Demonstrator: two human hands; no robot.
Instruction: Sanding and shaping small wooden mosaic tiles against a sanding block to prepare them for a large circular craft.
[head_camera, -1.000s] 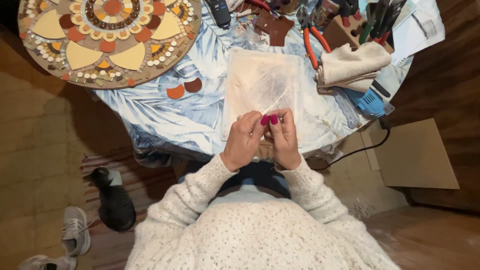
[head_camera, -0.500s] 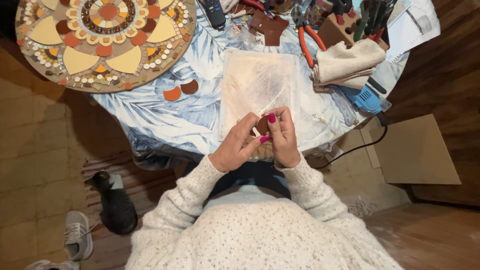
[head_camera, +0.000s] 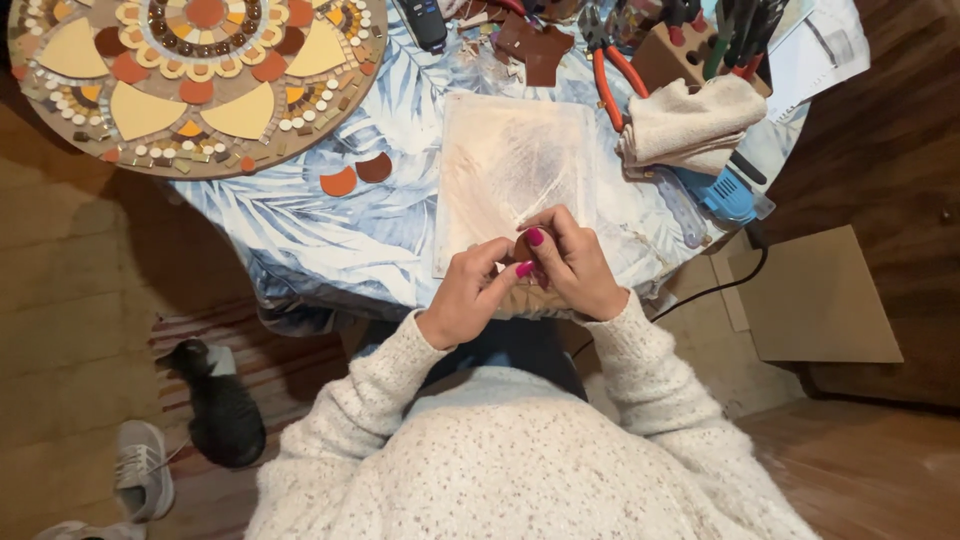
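Both hands meet over the near edge of the pale, scuffed rectangular work board (head_camera: 510, 170) on the leaf-patterned desk (head_camera: 330, 235) — the left hand (head_camera: 465, 295) and the right hand (head_camera: 580, 265) each pinching a small brown rounded tile piece (head_camera: 524, 246) between fingertips. Two loose orange and brown tile pieces (head_camera: 357, 175) lie left of the board — well apart from the hands.

Two hands, left (head_camera: 468, 292) and right (head_camera: 578, 262), one small brown tile piece (head_camera: 523, 246) between them. One pale work board (head_camera: 510, 170). One round mosaic (head_camera: 195, 70). Two loose curved tile pieces, orange (head_camera: 338, 183) and brown (head_camera: 376, 168). One orange-handled pliers (head_camera: 612, 72). One folded cloth (head_camera: 690, 122). One blue power tool (head_camera: 725, 195). One cat (head_camera: 222, 405). Two shoes, one (head_camera: 140, 472) whole, other (head_camera: 75, 530) at frame edge.
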